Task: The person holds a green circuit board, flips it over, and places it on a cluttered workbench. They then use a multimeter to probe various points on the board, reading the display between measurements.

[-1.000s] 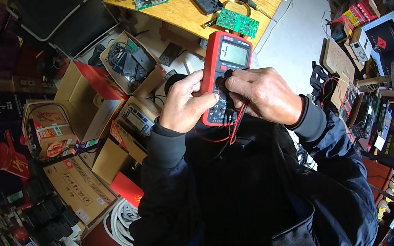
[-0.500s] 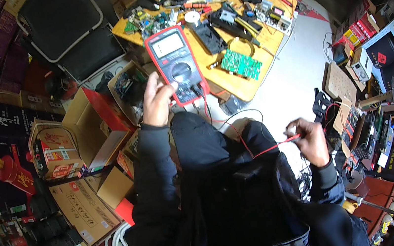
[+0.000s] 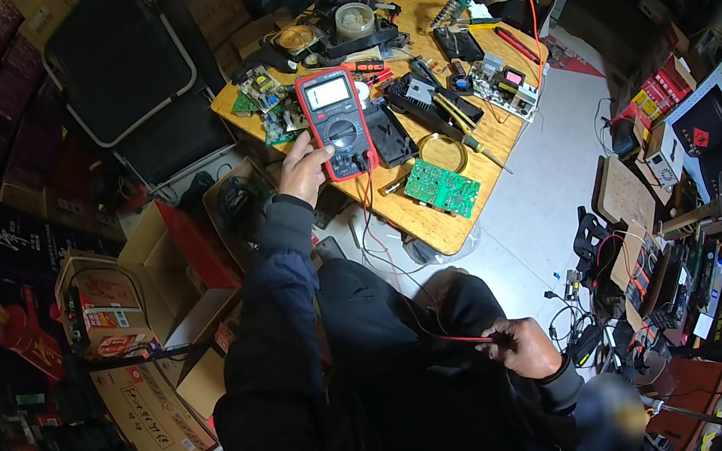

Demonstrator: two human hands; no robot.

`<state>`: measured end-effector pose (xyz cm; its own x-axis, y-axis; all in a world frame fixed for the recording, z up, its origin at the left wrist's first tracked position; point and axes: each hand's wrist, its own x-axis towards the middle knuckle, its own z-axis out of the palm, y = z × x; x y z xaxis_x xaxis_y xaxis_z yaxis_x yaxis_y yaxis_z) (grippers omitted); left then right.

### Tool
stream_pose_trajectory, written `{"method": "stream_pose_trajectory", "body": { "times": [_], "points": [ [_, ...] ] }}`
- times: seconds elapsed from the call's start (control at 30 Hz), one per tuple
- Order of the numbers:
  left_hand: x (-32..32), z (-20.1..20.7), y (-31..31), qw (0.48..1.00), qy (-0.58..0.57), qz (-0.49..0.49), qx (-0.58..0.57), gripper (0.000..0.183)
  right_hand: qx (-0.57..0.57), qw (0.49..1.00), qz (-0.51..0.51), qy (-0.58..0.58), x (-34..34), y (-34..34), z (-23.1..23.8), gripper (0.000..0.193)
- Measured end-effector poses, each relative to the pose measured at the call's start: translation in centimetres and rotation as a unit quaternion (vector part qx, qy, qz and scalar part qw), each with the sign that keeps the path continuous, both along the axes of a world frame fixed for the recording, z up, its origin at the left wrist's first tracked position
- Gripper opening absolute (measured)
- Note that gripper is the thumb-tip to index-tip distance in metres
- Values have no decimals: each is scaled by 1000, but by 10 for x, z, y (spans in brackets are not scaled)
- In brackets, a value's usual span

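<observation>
Two bare hands are in view; nearest, over the dark-trousered lap, the right hand (image 3: 528,351) has its fingers closed round thin red and black test leads (image 3: 458,338); farther out, the left hand (image 3: 301,174) grips the lower left side of a red-and-grey handheld digital multimeter (image 3: 339,128), thumb on its face; the meter is held up before the left part of a yellow wooden tabletop (image 3: 423,228); there a green rectangular circuit board (image 3: 443,187) lies near the closest corner; beyond stands a round clear tub (image 3: 354,21).
</observation>
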<state>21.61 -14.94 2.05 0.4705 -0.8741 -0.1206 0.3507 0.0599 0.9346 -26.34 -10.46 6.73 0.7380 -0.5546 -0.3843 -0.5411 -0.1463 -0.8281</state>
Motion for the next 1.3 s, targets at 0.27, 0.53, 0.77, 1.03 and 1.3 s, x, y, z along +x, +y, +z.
{"method": "stream_pose_trajectory", "body": {
  "times": [0.27, 0.53, 0.77, 1.03, 1.3],
  "points": [
    [-9, -1, 3, 1000, -25, 15, -10, 55, -15, 1000, -2, -6, 8, -6, 7, 18],
    [-17, -16, 4, 998, -65, 7, -12, 64, -32, 999, 20, -1, 15, 0, 3, 18],
    [-13, -24, -9, 995, -88, 33, -33, 67, -27, 999, 16, -24, 16, 6, 2, 18],
    [-13, -24, -10, 996, -83, -2, -14, 64, -53, 998, 25, -18, 23, 9, 12, 18],
    [-26, -27, -2, 993, -111, 24, -37, 79, -70, 997, 29, -30, 19, 11, 11, 18]
  ]
}}
